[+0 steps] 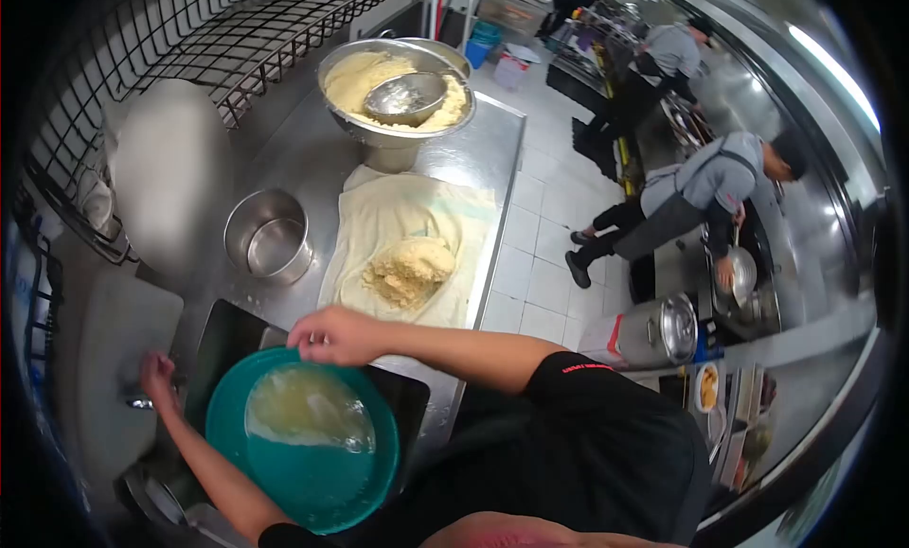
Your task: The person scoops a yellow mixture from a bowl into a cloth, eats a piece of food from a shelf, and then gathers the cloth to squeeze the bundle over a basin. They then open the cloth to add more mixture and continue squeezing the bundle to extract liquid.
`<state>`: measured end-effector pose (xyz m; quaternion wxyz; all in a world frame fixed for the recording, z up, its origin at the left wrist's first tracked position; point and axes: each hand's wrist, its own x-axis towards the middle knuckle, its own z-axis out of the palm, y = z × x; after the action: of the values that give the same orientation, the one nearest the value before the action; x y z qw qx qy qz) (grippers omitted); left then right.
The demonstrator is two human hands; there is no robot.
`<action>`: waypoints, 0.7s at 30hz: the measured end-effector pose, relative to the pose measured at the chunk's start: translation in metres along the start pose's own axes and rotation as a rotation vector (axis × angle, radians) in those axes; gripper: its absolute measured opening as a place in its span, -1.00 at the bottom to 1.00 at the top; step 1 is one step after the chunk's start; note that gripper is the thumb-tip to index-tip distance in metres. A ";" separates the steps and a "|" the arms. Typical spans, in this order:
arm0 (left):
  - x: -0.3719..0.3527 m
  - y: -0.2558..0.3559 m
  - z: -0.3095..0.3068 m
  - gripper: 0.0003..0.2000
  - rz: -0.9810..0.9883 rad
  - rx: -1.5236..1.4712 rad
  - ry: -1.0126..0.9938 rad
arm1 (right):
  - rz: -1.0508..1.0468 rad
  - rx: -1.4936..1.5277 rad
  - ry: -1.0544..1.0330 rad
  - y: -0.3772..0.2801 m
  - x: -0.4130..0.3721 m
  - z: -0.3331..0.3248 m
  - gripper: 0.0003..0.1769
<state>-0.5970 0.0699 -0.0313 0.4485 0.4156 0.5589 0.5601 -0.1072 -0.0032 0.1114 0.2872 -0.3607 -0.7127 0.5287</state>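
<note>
My left hand (159,374) is closed beside the metal faucet (139,403) at the sink's wall. What its fingers hold, if anything, I cannot make out. Over the far rim of a green basin (222,453) hangs my right hand (341,336), empty, its fingers loosely bent and apart. Cloudy, pale yellowish liquid (308,411) lies in the basin, which sits in the sink (413,406). Beyond my right hand, a mound of crumbly pale yellow food (409,272) rests on a spread cream cloth (374,203).
A steel pot (269,238) stands left of the cloth. Farther back, a large steel bowl (331,113) of yellow crumbs holds a smaller metal bowl (405,96). A wire rack (256,37) runs along the left. Across the aisle, a co-worker (705,184) handles a pan (744,272).
</note>
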 end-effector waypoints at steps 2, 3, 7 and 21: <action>-0.003 -0.004 0.006 -0.83 -0.162 0.026 -0.013 | 0.011 0.049 -0.069 -0.002 0.016 0.032 -0.70; -0.012 -0.006 0.011 -0.81 -0.332 0.061 0.000 | -0.021 0.031 -0.078 0.001 0.027 0.049 -0.69; -0.053 -0.057 0.040 -0.64 -0.339 0.028 0.023 | -0.046 0.106 -0.158 0.002 0.084 0.121 -0.62; -0.116 0.015 0.104 -0.55 0.124 -1.328 -0.373 | 0.074 -0.309 -0.182 -0.019 0.184 0.214 -0.45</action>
<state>-0.4682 -0.0156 -0.0089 0.6635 0.1738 -0.0134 0.7276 -0.3862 0.0274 0.0763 0.1433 -0.3771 -0.7947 0.4536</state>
